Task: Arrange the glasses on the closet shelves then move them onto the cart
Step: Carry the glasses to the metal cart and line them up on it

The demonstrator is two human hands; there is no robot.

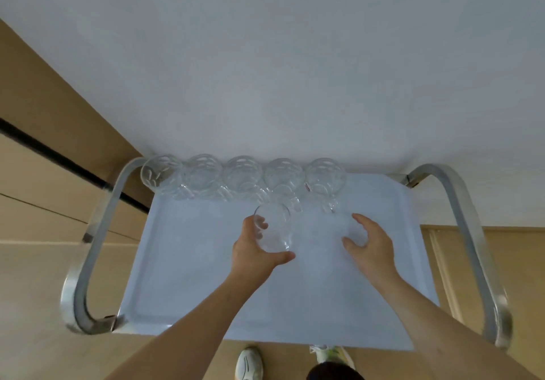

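Observation:
The cart's white top [191, 261] carries a row of several clear glasses [241, 174] along its far edge. A further glass [284, 193] stands just in front of that row. My left hand [253, 254] grips a clear glass [274, 229] from the left side, over the middle of the cart top. My right hand [371, 244] is curled round another clear glass [351, 227], which shows only faintly against the white surface. Both held glasses sit just nearer to me than the row.
Chrome handle bars curve up on the cart's left [97, 232] and right [469, 232]. A white wall [265, 69] rises right behind the cart. Wooden panelling [44, 173] is at the left, and the floor below is wood. My shoes [249, 362] show under the near edge.

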